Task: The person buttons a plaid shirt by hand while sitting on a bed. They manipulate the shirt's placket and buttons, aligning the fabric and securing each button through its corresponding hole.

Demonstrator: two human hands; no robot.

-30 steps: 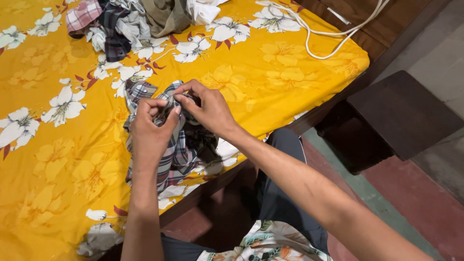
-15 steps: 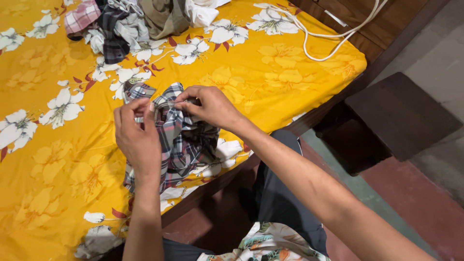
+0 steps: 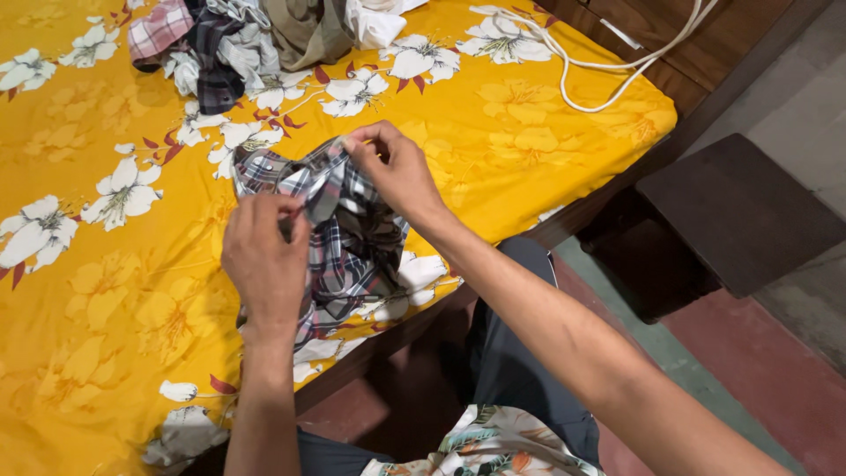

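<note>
The plaid cloth (image 3: 348,238) is pinched at its edge by left hand (image 3: 264,264) and right hand (image 3: 401,172), seemingly still bunched, not yet spread.

Hidden or cropped, for your record: your left hand (image 3: 264,260) covers part of the plaid cloth (image 3: 348,238). The clothes pile (image 3: 256,40) and white cord (image 3: 608,62) run off the top edge. Your fingertips' grip is unreadable.

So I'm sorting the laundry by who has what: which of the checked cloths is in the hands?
The grey-and-white plaid cloth, pinched by both hands at the bed's near edge; the pink and dark checked ones lie untouched in the far pile.
</note>
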